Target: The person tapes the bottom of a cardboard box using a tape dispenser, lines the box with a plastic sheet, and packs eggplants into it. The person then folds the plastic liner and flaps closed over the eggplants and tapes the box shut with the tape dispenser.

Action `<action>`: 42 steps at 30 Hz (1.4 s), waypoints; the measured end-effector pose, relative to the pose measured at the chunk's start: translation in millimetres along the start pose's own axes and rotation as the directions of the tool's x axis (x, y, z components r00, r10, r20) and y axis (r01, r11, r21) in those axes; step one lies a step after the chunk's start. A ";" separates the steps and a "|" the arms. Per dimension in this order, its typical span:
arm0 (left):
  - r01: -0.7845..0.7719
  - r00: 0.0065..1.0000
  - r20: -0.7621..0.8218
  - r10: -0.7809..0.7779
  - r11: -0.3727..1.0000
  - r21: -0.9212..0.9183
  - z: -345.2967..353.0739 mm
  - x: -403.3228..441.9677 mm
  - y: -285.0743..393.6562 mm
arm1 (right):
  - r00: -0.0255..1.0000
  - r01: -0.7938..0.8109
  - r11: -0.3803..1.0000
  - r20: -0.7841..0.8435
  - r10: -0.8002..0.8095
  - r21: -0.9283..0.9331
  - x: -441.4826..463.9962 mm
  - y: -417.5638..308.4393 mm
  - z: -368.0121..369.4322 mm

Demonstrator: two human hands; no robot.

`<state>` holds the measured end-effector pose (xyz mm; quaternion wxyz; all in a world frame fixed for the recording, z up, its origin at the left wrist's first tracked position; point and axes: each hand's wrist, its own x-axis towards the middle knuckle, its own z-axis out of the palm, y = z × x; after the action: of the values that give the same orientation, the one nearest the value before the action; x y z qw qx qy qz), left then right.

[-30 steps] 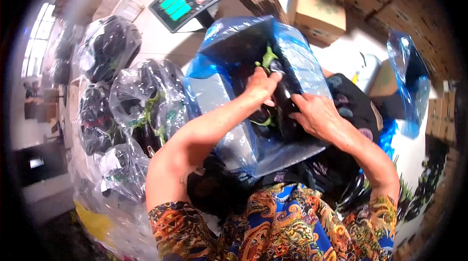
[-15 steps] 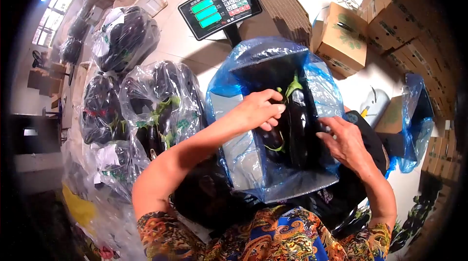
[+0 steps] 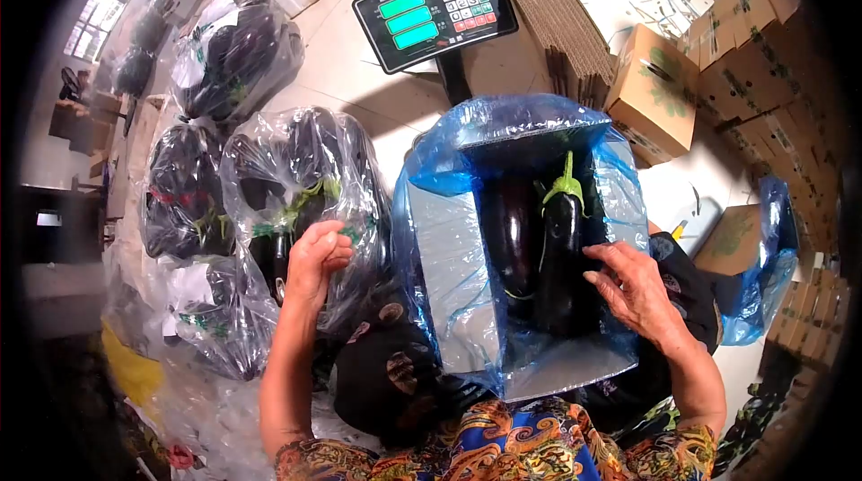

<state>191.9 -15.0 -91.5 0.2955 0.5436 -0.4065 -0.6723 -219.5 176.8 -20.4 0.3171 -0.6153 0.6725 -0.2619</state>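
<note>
Two eggplants lie side by side in a blue-lined box, stem ends opposed

The right eggplant (image 3: 563,252) lies in the open box (image 3: 460,319), its long axis running nearly straight away from the person. Its green stem points to the far wall, and its broad, rounded end faces the person. The left eggplant (image 3: 512,234) lies almost parallel, with a green cap edge at its near end.

Both skins are smooth, glossy and dark purple, nearly black; the right one's cap is bright green and jagged, with a stubby stem. Thin, crinkled blue film (image 3: 418,238) covers the box's flat panels and folds over its rim. Left of the box, clear wrinkled bags (image 3: 310,144) hold more dark eggplants. A flat scale display (image 3: 435,14) stands beyond the far rim, and a brown carton (image 3: 654,90) stands to its right.

The right hand (image 3: 636,288) is open, thumb and forefinger apart, at the box's right edge; its fingertips are just beside the right eggplant, and whether they touch it is unclear. The left hand (image 3: 319,256) is outside the box, over the clear bags, fingers curled together in a loose fist. Open room shows between the eggplants' near ends and the near panel; the right eggplant's far side is open above.
</note>
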 end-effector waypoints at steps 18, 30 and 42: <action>0.099 0.714 -0.512 0.478 0.655 0.749 -164.6 12.2 -94.4 | 0.987 -0.110 0.990 0.105 0.119 -0.089 2.2 -5.7 21.8; 0.096 0.905 -0.304 0.297 0.553 0.828 -103.0 95.7 -74.8 | 0.991 -0.025 0.986 0.125 0.046 -0.164 17.4 -18.0 35.9; -0.149 0.809 -0.324 0.490 0.705 0.694 -142.5 92.2 -43.7 | 0.994 -0.017 0.975 0.102 0.041 -0.220 30.6 -17.3 46.4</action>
<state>310.7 -102.9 -185.8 0.3010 0.6790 -0.6131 -0.2695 -174.6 146.3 -41.4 0.2867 -0.6496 0.6883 -0.1486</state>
